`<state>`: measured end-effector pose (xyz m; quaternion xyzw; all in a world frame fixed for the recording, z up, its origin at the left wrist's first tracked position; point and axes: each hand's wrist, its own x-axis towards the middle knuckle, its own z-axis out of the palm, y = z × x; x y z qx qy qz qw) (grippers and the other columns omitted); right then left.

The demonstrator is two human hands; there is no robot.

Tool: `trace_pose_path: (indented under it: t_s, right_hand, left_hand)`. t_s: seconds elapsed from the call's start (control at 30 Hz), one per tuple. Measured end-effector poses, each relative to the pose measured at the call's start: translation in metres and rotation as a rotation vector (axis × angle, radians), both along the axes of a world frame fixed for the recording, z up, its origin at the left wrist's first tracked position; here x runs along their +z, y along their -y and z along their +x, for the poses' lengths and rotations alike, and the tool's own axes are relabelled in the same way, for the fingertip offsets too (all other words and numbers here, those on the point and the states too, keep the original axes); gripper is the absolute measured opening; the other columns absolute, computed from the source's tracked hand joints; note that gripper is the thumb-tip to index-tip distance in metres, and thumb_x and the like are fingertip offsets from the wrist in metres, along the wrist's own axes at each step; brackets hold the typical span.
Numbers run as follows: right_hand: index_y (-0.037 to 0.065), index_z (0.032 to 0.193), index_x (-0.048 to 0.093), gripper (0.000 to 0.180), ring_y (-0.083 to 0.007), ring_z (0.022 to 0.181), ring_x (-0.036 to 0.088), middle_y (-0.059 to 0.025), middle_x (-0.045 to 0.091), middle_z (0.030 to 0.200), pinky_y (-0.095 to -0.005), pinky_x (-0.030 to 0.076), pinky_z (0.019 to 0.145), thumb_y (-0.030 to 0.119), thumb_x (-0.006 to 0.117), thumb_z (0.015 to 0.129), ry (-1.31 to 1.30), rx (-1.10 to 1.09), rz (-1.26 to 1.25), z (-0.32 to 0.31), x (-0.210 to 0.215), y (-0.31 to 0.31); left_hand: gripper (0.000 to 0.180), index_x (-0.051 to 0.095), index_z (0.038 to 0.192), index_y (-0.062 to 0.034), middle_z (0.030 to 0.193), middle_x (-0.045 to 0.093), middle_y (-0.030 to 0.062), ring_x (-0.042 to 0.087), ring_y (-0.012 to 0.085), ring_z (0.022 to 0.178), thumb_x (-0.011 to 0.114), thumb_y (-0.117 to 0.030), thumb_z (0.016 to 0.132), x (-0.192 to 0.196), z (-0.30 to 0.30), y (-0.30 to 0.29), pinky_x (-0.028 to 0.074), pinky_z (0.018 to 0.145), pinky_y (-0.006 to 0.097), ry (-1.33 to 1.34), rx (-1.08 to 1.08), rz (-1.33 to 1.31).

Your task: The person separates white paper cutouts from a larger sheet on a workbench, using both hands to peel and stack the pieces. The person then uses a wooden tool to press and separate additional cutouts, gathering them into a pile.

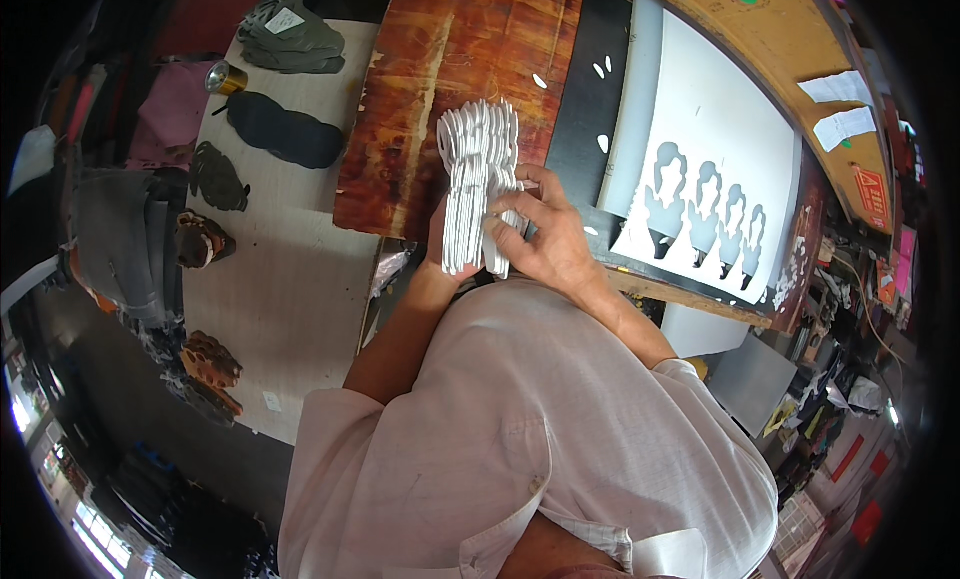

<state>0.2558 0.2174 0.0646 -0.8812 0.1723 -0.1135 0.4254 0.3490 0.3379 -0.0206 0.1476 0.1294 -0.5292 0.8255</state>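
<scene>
A thick stack of white insoles (pixel 470 194), edges toward me, is held upright just at the near edge of the brown board. My left hand (pixel 437 241) grips it from the left and below; most of its fingers are hidden behind the stack. From the right, my right hand (pixel 553 241) has its fingers bent against the stack, thumb and fingertips on the rightmost insoles, which stand slightly apart from the others. To the right lies a white sheet (pixel 720 99) with a row of sole-shaped holes along its near edge.
The stained brown board (pixel 400 89) lies ahead, beside a black strip (pixel 590 109) with small white scraps. At left a pale table (pixel 290 279) carries a dark insole-shaped pad (pixel 283 131), a tin (pixel 226 77), grey-green pieces (pixel 290 39) and brown pieces (pixel 211 359). A yellow wooden ledge (pixel 770 29) runs along the far right.
</scene>
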Motion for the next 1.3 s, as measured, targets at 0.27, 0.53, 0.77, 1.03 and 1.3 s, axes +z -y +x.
trace_pose_path:
  t_s: [0.27, 0.53, 0.77, 1.03, 1.3]
  right_hand:
    - [0.009, 0.102, 0.076, 0.019, -0.0363, 0.101, 0.072, -0.0199, 0.057, 0.138, -0.0447, 0.061, 0.085, 0.020, 0.080, 0.087, -0.049, -0.025, 0.054, 0.005, 0.003, -0.002]
    - [0.012, 0.099, 0.076, 0.015, -0.0361, 0.099, 0.073, -0.0198, 0.056, 0.139, -0.0453, 0.062, 0.084, 0.018, 0.078, 0.086, 0.064, 0.007, 0.025, 0.003, -0.008, 0.000]
    - [0.012, 0.098, 0.076, 0.017, -0.0357, 0.099, 0.073, -0.0194, 0.057, 0.137, -0.0452, 0.061, 0.083, 0.024, 0.080, 0.086, -0.024, -0.022, -0.050, 0.006, -0.004, -0.001]
    - [0.010, 0.100, 0.074, 0.026, -0.0358, 0.091, 0.073, -0.0201, 0.058, 0.135, -0.0453, 0.061, 0.082, 0.029, 0.083, 0.085, -0.030, -0.030, -0.074, 0.010, -0.001, -0.003]
    - [0.010, 0.101, 0.072, 0.029, -0.0334, 0.083, 0.074, -0.0212, 0.056, 0.137, -0.0445, 0.061, 0.081, 0.031, 0.082, 0.084, -0.120, -0.058, -0.016, 0.014, 0.002, -0.006]
  left_hand:
    - [0.045, 0.053, 0.147, -0.0028, 0.132, 0.065, 0.0116, 0.067, 0.0237, 0.118, 0.046, -0.031, 0.113, -0.005, -0.001, 0.000, 0.059, 0.101, 0.039, 0.028, 0.030, 0.004]
    - [0.045, 0.053, 0.147, -0.0029, 0.131, 0.066, 0.0113, 0.068, 0.0225, 0.116, 0.048, -0.031, 0.112, -0.004, 0.000, -0.002, 0.060, 0.097, 0.038, 0.037, 0.009, -0.066]
    - [0.043, 0.055, 0.143, -0.0028, 0.127, 0.067, 0.0103, 0.068, 0.0202, 0.113, 0.050, -0.030, 0.111, 0.000, 0.000, 0.001, 0.060, 0.095, 0.035, 0.047, 0.011, 0.025]
    - [0.042, 0.054, 0.144, -0.0032, 0.127, 0.066, 0.0094, 0.067, 0.0209, 0.114, 0.047, -0.030, 0.112, -0.004, 0.000, 0.001, 0.058, 0.099, 0.036, 0.020, 0.007, 0.034]
    - [0.044, 0.053, 0.147, -0.0032, 0.130, 0.064, 0.0098, 0.065, 0.0210, 0.117, 0.046, -0.030, 0.112, -0.006, 0.000, 0.001, 0.056, 0.102, 0.037, 0.064, 0.035, -0.040]
